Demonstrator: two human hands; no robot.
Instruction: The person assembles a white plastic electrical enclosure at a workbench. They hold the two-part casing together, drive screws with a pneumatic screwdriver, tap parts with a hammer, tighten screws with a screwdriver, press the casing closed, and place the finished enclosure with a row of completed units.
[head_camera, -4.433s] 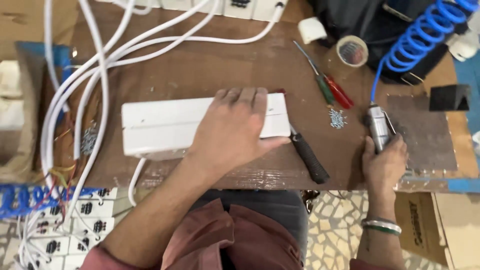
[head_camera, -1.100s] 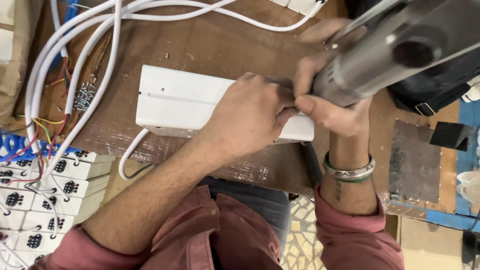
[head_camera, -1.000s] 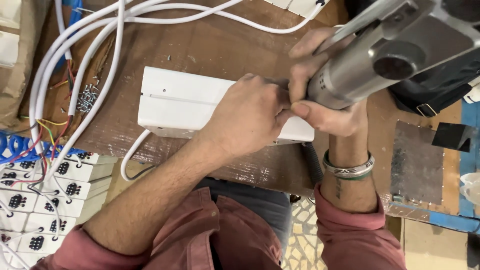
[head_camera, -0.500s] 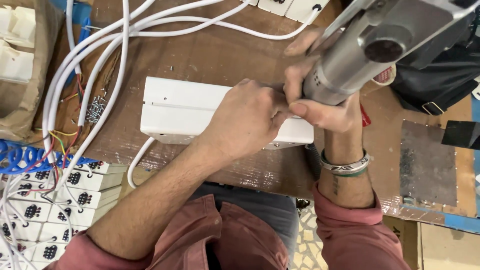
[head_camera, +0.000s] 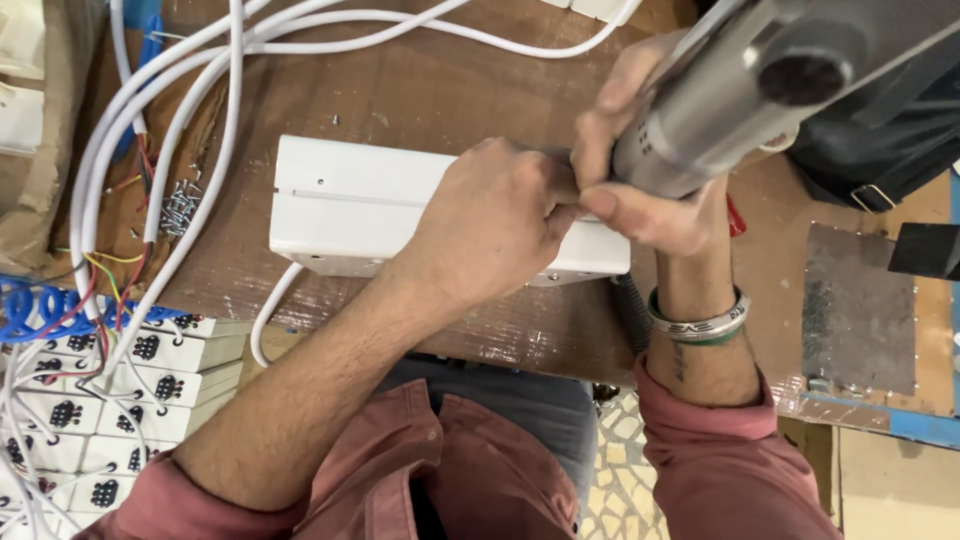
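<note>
I see the brown surface (head_camera: 420, 90) carrying the white power-strip housing (head_camera: 360, 205). My left hand (head_camera: 500, 225) presses closed on it; my right hand (head_camera: 640, 175) wraps the grey power screwdriver (head_camera: 740, 100) tightly. I'd keep the tool plumb and the housing pinned flat.

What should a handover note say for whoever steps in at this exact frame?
Left hand: pressed on the white power strip casing, pinching at the tool tip.
Right hand: gripping the grey powered screwdriver, held upright over the casing's right end.
Things: casing lies flat on the brown workbench, its white cable running off the near edge; loose screws lie to its left, among white cables.
Done: cannot tell how many screws are in.
Left: the contact point is hidden under the hands, so check the seating there first.
</note>
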